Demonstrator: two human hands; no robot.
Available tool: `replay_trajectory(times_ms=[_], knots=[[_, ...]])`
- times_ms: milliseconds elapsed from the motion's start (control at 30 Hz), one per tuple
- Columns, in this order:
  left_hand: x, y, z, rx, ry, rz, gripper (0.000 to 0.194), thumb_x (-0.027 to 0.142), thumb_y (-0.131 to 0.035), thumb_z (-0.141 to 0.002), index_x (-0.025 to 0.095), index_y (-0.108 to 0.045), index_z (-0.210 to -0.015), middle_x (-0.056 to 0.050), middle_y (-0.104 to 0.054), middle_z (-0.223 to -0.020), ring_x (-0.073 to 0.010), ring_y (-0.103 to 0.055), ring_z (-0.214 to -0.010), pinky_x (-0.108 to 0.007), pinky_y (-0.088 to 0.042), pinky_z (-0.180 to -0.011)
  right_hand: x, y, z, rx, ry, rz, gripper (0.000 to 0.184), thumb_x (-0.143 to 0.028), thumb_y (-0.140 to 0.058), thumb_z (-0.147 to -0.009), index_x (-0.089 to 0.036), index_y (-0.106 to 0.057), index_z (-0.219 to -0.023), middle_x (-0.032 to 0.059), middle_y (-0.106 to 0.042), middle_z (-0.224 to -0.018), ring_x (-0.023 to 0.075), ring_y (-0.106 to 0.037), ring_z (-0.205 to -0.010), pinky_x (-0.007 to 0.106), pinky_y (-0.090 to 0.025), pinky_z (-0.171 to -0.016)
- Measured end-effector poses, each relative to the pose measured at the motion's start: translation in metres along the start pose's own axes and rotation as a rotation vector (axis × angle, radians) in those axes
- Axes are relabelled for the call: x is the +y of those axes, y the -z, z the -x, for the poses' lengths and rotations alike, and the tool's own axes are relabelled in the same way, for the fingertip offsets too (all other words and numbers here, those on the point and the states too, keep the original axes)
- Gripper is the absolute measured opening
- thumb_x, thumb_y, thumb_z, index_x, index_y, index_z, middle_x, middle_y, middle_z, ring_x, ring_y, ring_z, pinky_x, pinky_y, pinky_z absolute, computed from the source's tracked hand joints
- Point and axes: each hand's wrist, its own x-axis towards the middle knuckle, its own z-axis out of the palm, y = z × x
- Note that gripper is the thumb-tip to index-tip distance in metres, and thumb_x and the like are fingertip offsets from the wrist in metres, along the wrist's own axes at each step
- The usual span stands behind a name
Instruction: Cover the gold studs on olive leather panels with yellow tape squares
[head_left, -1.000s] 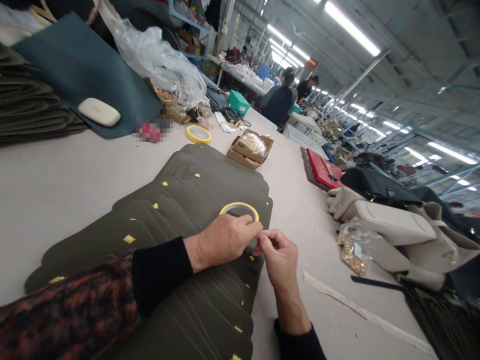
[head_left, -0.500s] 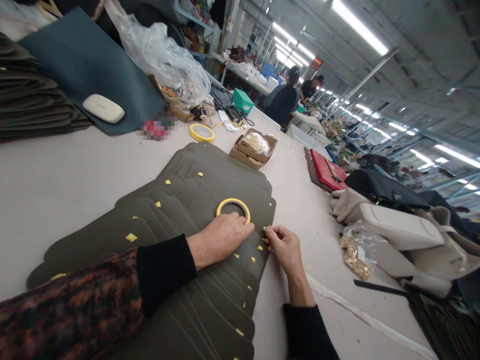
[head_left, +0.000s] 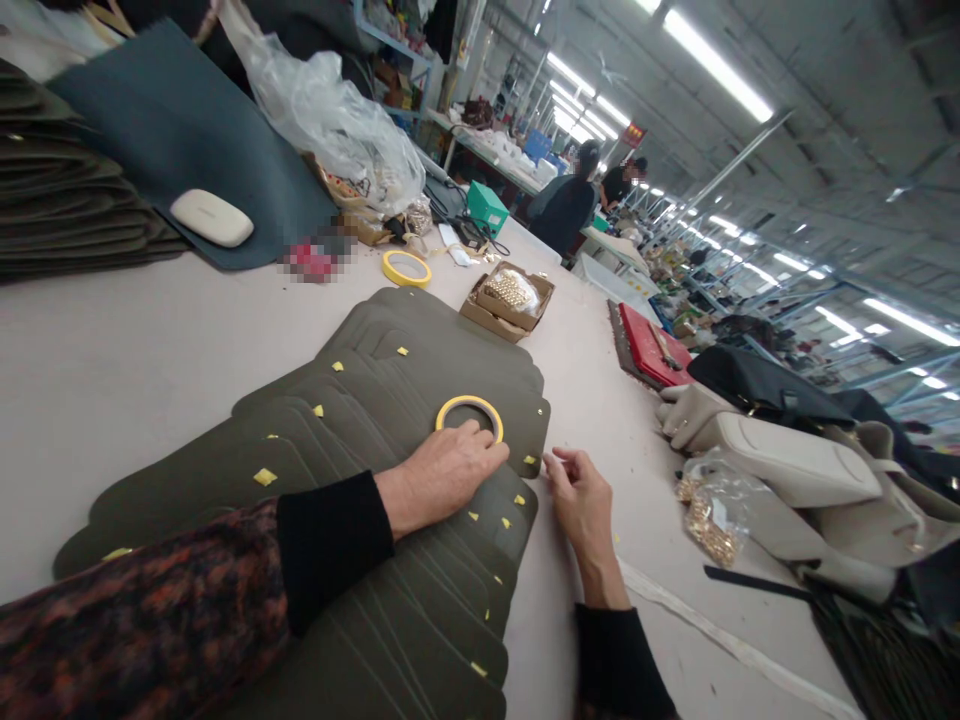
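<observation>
My left hand (head_left: 450,472) is closed on a roll of yellow tape (head_left: 471,404), resting over the dark olive panels (head_left: 420,400). These flat panels lie overlapped like a fan, with small pieces of yellow tape stuck on several of them. One tape piece (head_left: 529,460) sits near the right edge of the upper panel. Just right of that edge is my right hand (head_left: 581,492), its thumb and fingertips slightly apart with nothing seen between them. A small round hole or rivet (head_left: 540,411) shows above the tape piece.
Behind the panels are a second yellow tape roll (head_left: 406,268) and a cardboard box (head_left: 510,298) of gold hardware. Bags (head_left: 795,455) and a plastic pouch of gold parts (head_left: 712,515) lie right. A stack of olive pieces (head_left: 67,190) stands left. Two people are farther back.
My right hand has let go of the small tape piece on the panel edge and drawn slightly right, its fingers parting. My left hand stays on the tape roll.
</observation>
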Motion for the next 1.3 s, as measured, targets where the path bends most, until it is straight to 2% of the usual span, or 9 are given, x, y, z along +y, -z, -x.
replay_trajectory(times_ms=[133, 200, 433, 567, 733, 867, 933, 1067, 1300], knots=[[-0.002, -0.002, -0.003, 0.028, 0.014, -0.016, 0.017, 0.008, -0.041, -0.090, 0.017, -0.055, -0.093, -0.008, -0.061, -0.095, -0.0242, -0.053, -0.090, -0.035, -0.048, -0.071, 0.000, -0.002, 0.007, -0.076, 0.217, 0.076, 0.028, -0.038, -0.050, -0.089, -0.019, -0.070, -0.085, 0.0065, -0.071, -0.083, 0.0183, -0.064, -0.074, 0.029, -0.049, -0.070], [-0.002, -0.004, -0.005, 0.041, 0.013, -0.026, 0.016, 0.009, -0.041, -0.090, 0.017, -0.055, -0.093, -0.008, -0.061, -0.094, -0.0245, -0.053, -0.090, -0.036, -0.048, -0.073, -0.003, -0.006, 0.006, -0.099, 0.237, 0.141, 0.026, -0.034, -0.050, -0.088, -0.019, -0.071, -0.085, 0.0066, -0.072, -0.082, 0.0189, -0.065, -0.075, 0.030, -0.049, -0.072], [-0.001, -0.004, -0.009, 0.051, -0.026, -0.039, 0.014, 0.009, -0.045, -0.086, 0.017, -0.055, -0.091, -0.009, -0.060, -0.092, -0.0240, -0.054, -0.086, -0.038, -0.044, -0.078, -0.021, -0.010, -0.015, -0.231, -0.029, 0.169, 0.024, -0.031, -0.052, -0.080, -0.021, -0.073, -0.075, 0.0040, -0.074, -0.075, 0.0203, -0.067, -0.070, 0.029, -0.046, -0.065], [0.000, 0.003, -0.005, 0.035, -0.045, 0.003, 0.015, 0.011, -0.041, -0.089, 0.016, -0.054, -0.095, -0.007, -0.060, -0.091, -0.0215, -0.056, -0.078, -0.036, -0.045, -0.074, -0.028, -0.005, -0.011, -0.281, -0.064, 0.137, 0.022, -0.028, -0.054, -0.076, -0.018, -0.072, -0.068, 0.0021, -0.070, -0.063, 0.0178, -0.063, -0.061, 0.026, -0.042, -0.057], [-0.003, 0.008, 0.000, 0.098, -0.088, 0.150, 0.019, 0.016, -0.038, -0.095, 0.019, -0.055, -0.102, -0.003, -0.061, -0.092, -0.0186, -0.060, -0.084, -0.029, -0.047, -0.074, -0.021, 0.008, 0.006, -0.496, -0.099, -0.043, 0.025, -0.032, -0.056, -0.079, -0.017, -0.073, -0.070, 0.0023, -0.071, -0.065, 0.0180, -0.063, -0.062, 0.026, -0.044, -0.055], [-0.004, 0.007, 0.000, 0.158, -0.059, 0.229, 0.022, 0.022, -0.041, -0.096, 0.022, -0.055, -0.113, -0.002, -0.066, -0.092, -0.0180, -0.064, -0.085, -0.028, -0.050, -0.074, -0.024, 0.015, 0.015, -0.236, -0.022, -0.202, 0.026, -0.034, -0.056, -0.083, -0.018, -0.074, -0.093, 0.0055, -0.075, -0.084, 0.0200, -0.066, -0.076, 0.031, -0.051, -0.070], [-0.003, 0.005, 0.001, 0.182, -0.059, 0.261, 0.034, 0.022, -0.046, -0.095, 0.023, -0.045, -0.129, -0.003, -0.068, -0.102, -0.0188, -0.065, -0.091, -0.029, -0.051, -0.079, -0.033, 0.014, 0.018, -0.098, 0.046, -0.274, 0.025, -0.034, -0.057, -0.085, -0.018, -0.071, -0.099, 0.0063, -0.074, -0.091, 0.0196, -0.067, -0.079, 0.032, -0.053, -0.073], [-0.001, 0.002, 0.003, 0.183, -0.029, 0.269, 0.053, 0.023, -0.050, -0.093, 0.021, -0.028, -0.142, -0.007, -0.067, -0.114, -0.0212, -0.066, -0.099, -0.032, -0.052, -0.084, -0.053, 0.009, 0.022, -0.052, 0.318, -0.244, 0.019, -0.024, -0.057, -0.086, -0.019, -0.068, -0.101, 0.0059, -0.072, -0.094, 0.0170, -0.065, -0.081, 0.030, -0.052, -0.074], [0.000, 0.005, 0.003, 0.128, -0.024, 0.232, 0.034, 0.023, -0.047, -0.094, 0.018, -0.040, -0.128, -0.005, -0.067, -0.103, -0.0191, -0.067, -0.088, -0.027, -0.051, -0.071, -0.060, -0.001, 0.022, 0.035, 0.574, -0.082, 0.014, -0.012, -0.052, -0.086, -0.019, -0.064, -0.086, 0.0018, -0.067, -0.075, 0.0123, -0.060, -0.065, 0.025, -0.049, -0.064]])
